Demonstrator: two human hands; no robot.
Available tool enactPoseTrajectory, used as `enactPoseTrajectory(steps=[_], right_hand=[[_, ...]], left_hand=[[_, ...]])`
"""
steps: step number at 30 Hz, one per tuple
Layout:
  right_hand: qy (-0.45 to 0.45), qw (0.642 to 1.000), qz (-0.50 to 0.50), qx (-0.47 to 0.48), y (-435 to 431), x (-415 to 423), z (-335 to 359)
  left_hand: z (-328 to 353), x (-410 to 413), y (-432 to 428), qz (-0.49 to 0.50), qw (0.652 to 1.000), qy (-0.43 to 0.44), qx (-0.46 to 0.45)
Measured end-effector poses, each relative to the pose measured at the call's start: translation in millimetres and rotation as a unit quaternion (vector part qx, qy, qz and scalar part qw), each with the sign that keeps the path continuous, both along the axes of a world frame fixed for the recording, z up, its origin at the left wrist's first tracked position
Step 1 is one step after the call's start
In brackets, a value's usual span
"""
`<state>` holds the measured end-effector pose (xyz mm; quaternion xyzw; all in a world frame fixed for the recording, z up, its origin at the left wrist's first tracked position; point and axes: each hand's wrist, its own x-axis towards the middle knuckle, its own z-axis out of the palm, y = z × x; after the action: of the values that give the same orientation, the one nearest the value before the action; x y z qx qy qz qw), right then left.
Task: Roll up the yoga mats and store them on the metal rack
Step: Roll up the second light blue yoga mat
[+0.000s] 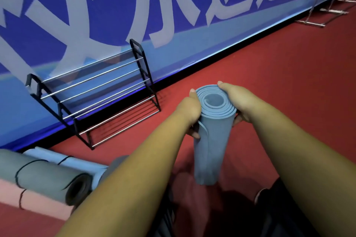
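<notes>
Left hand (189, 110) and right hand (238, 102) in curled grip on opposite sides of upright rolled blue mat (211, 144)

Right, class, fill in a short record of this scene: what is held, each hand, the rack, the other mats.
held: rolled blue yoga mat, upright, spiral end up
left hand: grips the roll's left side
right hand: grips its right side
metal rack: against the blue wall, no mat on it
floor at left: grey mat, light blue mat, pink mat, tied with black cords
</notes>
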<state>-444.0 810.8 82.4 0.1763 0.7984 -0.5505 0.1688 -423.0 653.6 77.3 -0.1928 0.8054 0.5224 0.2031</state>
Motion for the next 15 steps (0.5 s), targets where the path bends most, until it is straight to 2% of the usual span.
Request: enactPoseTrajectory(steps=[4,6,8,10,12,15], right_hand=[[-0.014,1.000,0.015,-0.023,10.0,-14.4,-9.0],[-0.025,0.999,0.025,-0.036,12.0,-20.1,-10.8],[-0.037,0.998,0.031,-0.049,13.3,-24.5,-12.1],[-0.040,0.997,0.031,-0.058,13.9,-26.5,-12.4],[-0.041,0.997,0.031,-0.063,14.4,-26.9,-12.0],[-0.050,0.996,0.013,-0.073,15.9,-25.1,-11.3]], left_hand=[[-8.0,-8.3,3.1,-0.030,0.991,0.089,-0.100],[-10.4,-12.4,-0.1,-0.046,0.980,0.165,-0.104],[-10.4,-16.1,-5.4,-0.099,0.954,0.257,-0.119],[-8.6,-20.1,-9.2,-0.171,0.923,0.308,-0.155],[-3.4,-18.1,-10.4,-0.240,0.901,0.305,-0.195],[2.2,-10.4,-15.9,-0.309,0.891,0.261,-0.206]])
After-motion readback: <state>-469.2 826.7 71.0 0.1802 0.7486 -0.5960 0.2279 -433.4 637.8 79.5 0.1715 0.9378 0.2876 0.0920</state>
